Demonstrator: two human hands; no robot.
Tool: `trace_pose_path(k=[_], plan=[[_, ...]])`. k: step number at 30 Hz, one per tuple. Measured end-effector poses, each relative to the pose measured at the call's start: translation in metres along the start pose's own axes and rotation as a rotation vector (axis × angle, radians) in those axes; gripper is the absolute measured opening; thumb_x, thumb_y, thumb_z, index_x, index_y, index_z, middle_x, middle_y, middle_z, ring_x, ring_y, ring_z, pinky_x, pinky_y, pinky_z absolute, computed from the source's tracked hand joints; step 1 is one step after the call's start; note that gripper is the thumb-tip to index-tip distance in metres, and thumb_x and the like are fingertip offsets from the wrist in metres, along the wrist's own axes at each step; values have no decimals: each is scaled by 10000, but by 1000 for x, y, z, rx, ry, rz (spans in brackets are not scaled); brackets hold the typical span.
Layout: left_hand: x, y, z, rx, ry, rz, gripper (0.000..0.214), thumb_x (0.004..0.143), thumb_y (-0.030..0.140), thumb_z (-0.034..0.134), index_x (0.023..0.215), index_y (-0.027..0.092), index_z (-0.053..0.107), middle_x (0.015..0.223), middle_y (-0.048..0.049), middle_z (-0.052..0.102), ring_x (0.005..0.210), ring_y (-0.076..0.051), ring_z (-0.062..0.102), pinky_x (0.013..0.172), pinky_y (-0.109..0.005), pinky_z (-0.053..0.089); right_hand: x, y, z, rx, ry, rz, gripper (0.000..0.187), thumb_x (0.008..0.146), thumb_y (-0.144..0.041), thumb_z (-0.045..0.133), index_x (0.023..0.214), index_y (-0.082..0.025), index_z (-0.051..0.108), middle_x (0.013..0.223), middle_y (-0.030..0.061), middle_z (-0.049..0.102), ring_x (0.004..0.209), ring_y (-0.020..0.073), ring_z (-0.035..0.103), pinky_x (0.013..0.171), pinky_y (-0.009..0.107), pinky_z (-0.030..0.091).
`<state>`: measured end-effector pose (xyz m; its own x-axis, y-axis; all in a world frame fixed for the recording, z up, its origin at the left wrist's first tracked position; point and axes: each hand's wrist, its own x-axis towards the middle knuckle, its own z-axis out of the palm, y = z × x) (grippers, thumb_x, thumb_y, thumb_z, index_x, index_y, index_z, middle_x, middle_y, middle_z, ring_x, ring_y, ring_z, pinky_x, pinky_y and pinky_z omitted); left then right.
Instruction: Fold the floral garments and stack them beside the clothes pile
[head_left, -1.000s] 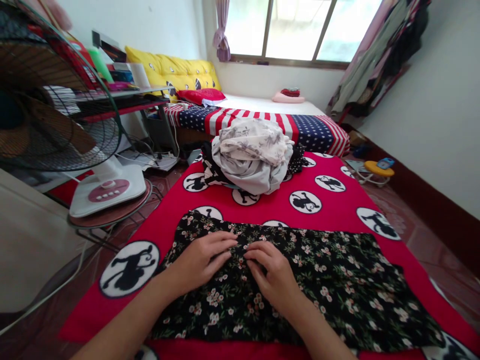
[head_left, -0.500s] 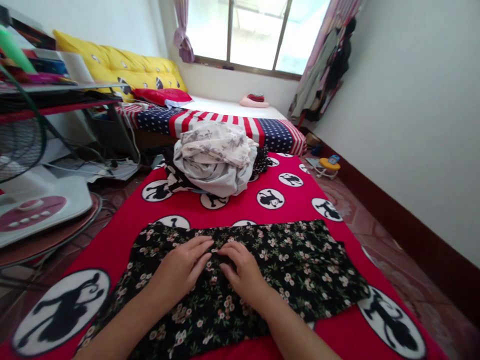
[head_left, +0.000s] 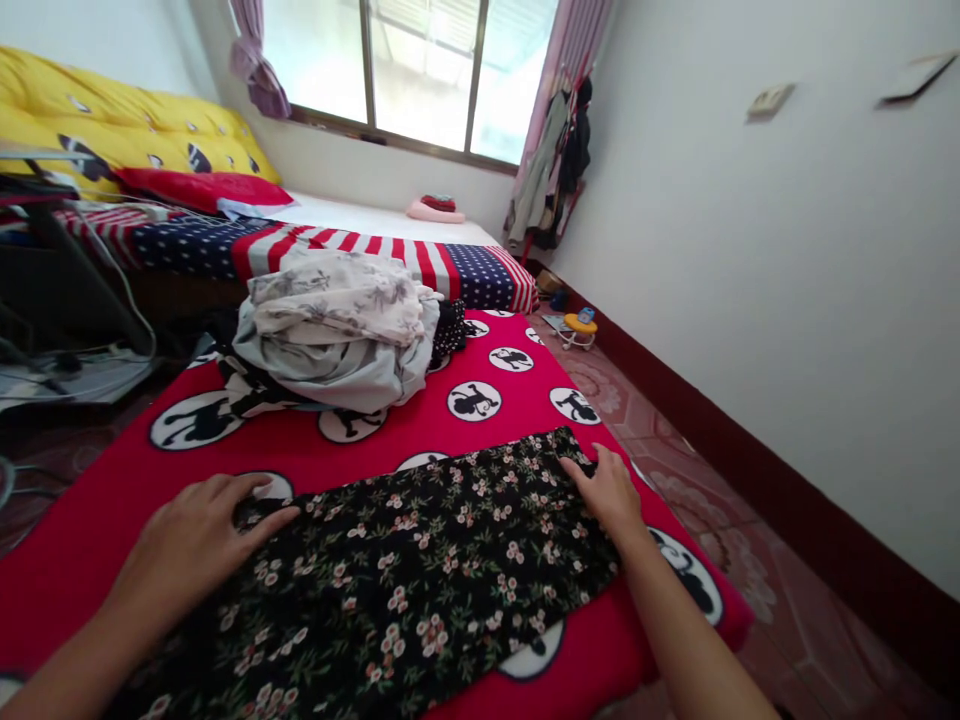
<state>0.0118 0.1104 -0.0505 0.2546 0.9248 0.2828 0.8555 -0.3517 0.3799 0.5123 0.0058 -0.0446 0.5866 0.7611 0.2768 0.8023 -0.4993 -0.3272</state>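
A black garment with a small flower print (head_left: 420,570) lies spread flat on a red blanket with round black-and-white figures (head_left: 487,440). My left hand (head_left: 191,535) rests flat on the garment's far left end, fingers stretched out. My right hand (head_left: 607,490) lies on its far right end with fingers slightly bent, pressing the cloth down. Neither hand holds anything.
A heap of pale grey and dark clothes (head_left: 337,325) sits on the blanket beyond the garment. Behind it is a bed with a stars-and-stripes cover (head_left: 420,255), a red pillow (head_left: 199,188) and yellow cushions (head_left: 120,115). A white wall (head_left: 787,260) runs along the right; clothes (head_left: 555,165) hang by the window.
Both hands slid apart from the garment's middle to its two ends. The view turned right, so the fan and shelf left the picture.
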Motion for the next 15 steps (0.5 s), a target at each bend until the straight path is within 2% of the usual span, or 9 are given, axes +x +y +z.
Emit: trace_pose_path(k=[2,4,8,11,15], plan=[[1,3,3,104,-71,1,471,723,689,595,895,255,662,907,-90,704,899,-365,629,778,-457,478,1,0,0,-22,-83,60,766,789,-668,531,1296,-94,530,1217,237,588,1122,384,564,873,469,457],[-1,5,8,173,-144,-2,431,780,669,533,887,270,654,829,-77,712,819,-342,656,710,-419,479,0,-5,1,-24,-143,79,758,755,-680,563,1274,-127,554,1199,219,612,1078,382,599,824,452,475],[-8,5,16,174,-208,-13,366,859,593,449,901,277,630,723,-37,703,689,-301,666,600,-360,443,-2,-11,5,100,-222,-1,469,753,-490,635,1088,-164,662,985,136,714,929,315,663,760,376,481],[-3,9,12,184,-136,92,358,883,566,428,888,261,614,764,-32,701,705,-266,658,623,-334,443,3,-9,4,351,-198,-82,316,752,-402,620,932,-156,701,859,87,733,800,250,668,709,322,479],[28,29,-2,349,39,217,408,935,532,353,941,216,611,895,-57,695,808,-279,642,728,-361,463,18,-4,-1,581,-93,-48,381,708,-466,644,906,-148,712,790,60,733,714,229,654,641,301,475]])
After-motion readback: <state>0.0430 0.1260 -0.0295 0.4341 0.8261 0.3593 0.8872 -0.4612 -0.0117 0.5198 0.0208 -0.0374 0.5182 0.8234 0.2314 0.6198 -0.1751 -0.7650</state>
